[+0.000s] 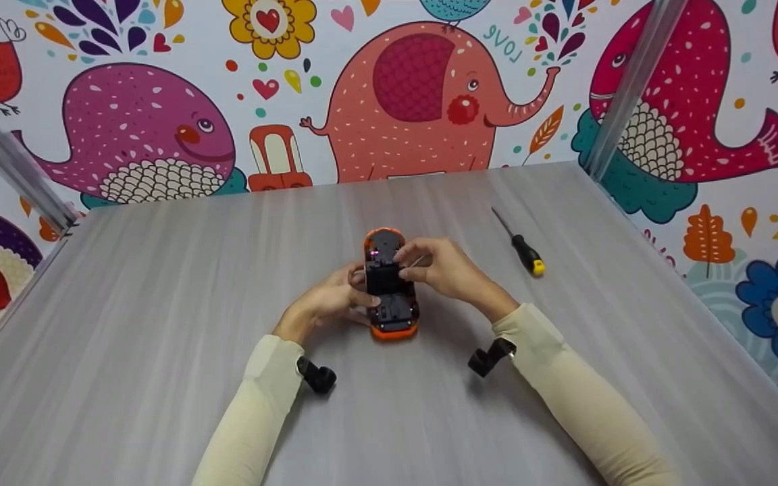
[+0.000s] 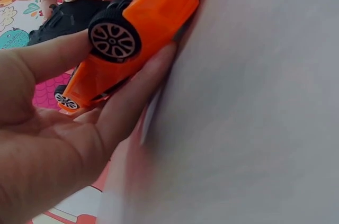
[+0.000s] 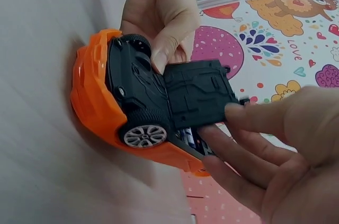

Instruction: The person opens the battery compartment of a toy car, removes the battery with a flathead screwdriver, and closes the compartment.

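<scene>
An orange toy car (image 1: 394, 333) lies upside down, its black underside facing up. My left hand (image 1: 325, 297) grips it from the side; the left wrist view shows the thumb by a wheel (image 2: 114, 39) and fingers along the orange body (image 2: 159, 12). With thumb and fingers my right hand (image 1: 453, 270) pinches a black battery cover (image 3: 198, 91). In the right wrist view the cover stands tilted up from the underside, one edge at the car. Beneath it part of an opening (image 3: 192, 140) shows, with something light inside that is too small to make out.
To the right of the hands, a screwdriver (image 1: 525, 253) with a black and yellow handle lies on the grey wood-grain table (image 1: 159, 290). Printed cartoon panels (image 1: 416, 101) stand along the back and sides, with metal posts (image 1: 632, 94) at the corners.
</scene>
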The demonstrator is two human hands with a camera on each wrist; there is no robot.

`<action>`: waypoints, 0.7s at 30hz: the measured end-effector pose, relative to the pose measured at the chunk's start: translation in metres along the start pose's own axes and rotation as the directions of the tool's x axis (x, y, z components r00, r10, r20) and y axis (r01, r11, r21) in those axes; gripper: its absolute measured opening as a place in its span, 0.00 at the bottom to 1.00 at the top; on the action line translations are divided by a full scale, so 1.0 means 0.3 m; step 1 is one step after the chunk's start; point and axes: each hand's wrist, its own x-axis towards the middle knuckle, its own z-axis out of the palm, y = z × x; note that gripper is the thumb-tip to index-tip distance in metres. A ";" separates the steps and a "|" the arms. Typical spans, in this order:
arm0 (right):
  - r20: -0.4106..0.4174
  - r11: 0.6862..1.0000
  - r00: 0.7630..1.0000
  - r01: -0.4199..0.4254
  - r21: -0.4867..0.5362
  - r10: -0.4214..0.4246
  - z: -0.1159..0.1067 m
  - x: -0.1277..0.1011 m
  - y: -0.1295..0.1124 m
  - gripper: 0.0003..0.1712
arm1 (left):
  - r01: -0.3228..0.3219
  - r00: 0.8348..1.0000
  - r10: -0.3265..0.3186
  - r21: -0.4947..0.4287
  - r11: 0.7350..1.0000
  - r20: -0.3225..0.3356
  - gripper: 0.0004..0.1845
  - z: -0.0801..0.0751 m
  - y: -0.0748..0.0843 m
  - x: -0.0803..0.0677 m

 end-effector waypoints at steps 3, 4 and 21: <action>-0.001 1.000 1.000 -0.004 0.006 0.004 0.002 0.000 -0.002 0.11 | -0.003 1.000 0.003 0.005 1.000 -0.001 0.44 -0.001 -0.001 -0.001; -0.008 1.000 1.000 -0.003 0.013 0.003 0.002 0.000 -0.002 0.11 | -0.005 1.000 0.005 0.005 1.000 -0.002 0.44 -0.001 -0.002 -0.001; -0.095 0.995 0.995 -0.017 0.103 0.027 -0.065 0.003 -0.022 0.11 | -0.015 1.000 0.015 -0.027 1.000 0.003 0.44 -0.001 -0.006 0.002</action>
